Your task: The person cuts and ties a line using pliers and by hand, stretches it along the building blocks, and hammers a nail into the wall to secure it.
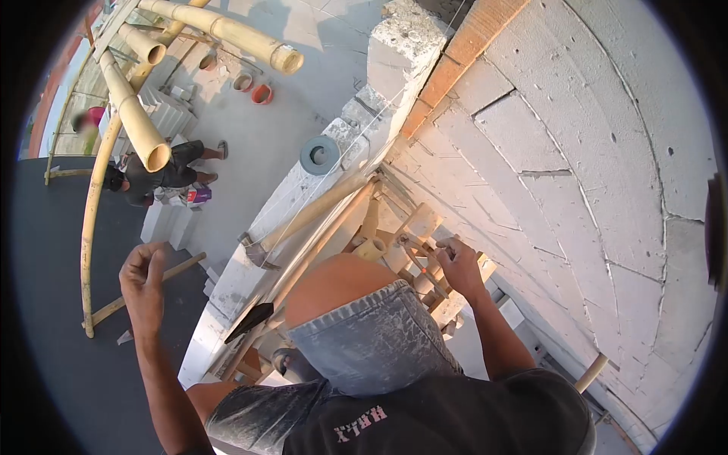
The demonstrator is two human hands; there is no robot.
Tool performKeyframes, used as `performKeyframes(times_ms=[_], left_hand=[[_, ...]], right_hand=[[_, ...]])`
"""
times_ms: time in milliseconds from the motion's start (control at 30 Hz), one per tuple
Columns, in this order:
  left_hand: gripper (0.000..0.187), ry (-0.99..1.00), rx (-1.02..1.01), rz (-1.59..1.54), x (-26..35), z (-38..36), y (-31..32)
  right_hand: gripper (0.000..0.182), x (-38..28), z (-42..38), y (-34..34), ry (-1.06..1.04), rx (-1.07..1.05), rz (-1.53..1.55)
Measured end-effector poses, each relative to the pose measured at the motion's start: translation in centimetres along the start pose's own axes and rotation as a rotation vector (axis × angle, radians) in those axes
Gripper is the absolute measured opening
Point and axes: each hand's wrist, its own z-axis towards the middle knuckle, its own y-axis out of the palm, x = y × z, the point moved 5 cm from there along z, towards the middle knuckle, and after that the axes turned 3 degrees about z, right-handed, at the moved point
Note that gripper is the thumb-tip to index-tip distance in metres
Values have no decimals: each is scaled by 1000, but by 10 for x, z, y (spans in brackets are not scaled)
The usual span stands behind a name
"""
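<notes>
My left hand (142,282) is raised over the dark surface at the left, its fingers curled and the thumb against them. Whatever it may pinch is too small to make out. My right hand (458,265) is held near the block wall at the right, fingers closed; I cannot see what is in them. Between my hands a hammer (258,252) lies on the low wall top (277,211), its wooden handle slanting up to the right. Beyond it sits a grey-blue roll (319,155). A thin string (345,157) runs along the wall. A black pointed object (249,321) is beside my knee.
Bamboo poles (135,114) jut in at the upper left. Below, a co-worker (163,174) bends by white blocks (168,221); another person (89,120) is farther left. Several buckets (262,94) stand on the floor. An orange plank (462,57) leans against the block wall (561,152).
</notes>
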Motion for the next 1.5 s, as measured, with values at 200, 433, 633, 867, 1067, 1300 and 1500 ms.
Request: performKeyframes(times_ms=[200,433,633,867,1067,1300,1500], left_hand=[[15,-227,45,76,-82,-124,-68],[19,-366,135,-104,-131,-188,-74],[17,-278,167,-102,-121,-181,-75],[16,-274,153,-191,-116,-185,-76],[16,-265,169,-247,-114,-187,-80],[20,-267,137,-198,-134,-188,-84],[25,-326,150,-222,-151,-195,-89]], right_hand=[[28,-11,15,-14,-23,64,-73],[36,-109,90,-68,-175,255,-40],[46,-224,140,-89,-386,294,-92],[61,-269,160,-81,-453,198,-116],[57,-224,185,-77,-377,300,-35],[50,-125,246,-4,-92,231,238],[35,-83,309,12,-295,491,-73]])
